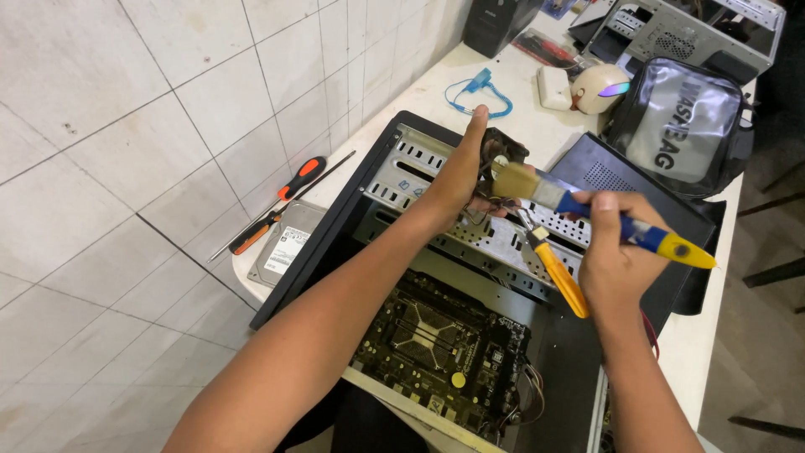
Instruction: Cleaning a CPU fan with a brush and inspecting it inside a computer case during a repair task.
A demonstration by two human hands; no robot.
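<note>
I am leaning over one open computer case lying on the white table, one motherboard near me inside it. My left hand is gripping one small black fan above the case's far edge. My right hand is clenching one blue-and-yellow brush, bristles touching the fan, plus one yellow-handled tool. Two screwdrivers are lying left, by the table edge.

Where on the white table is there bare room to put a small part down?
Bare table lies between the blue cable and the open computer case. It is crowded near the case's far end, around the white adapter, the clear bag and both hands.
</note>
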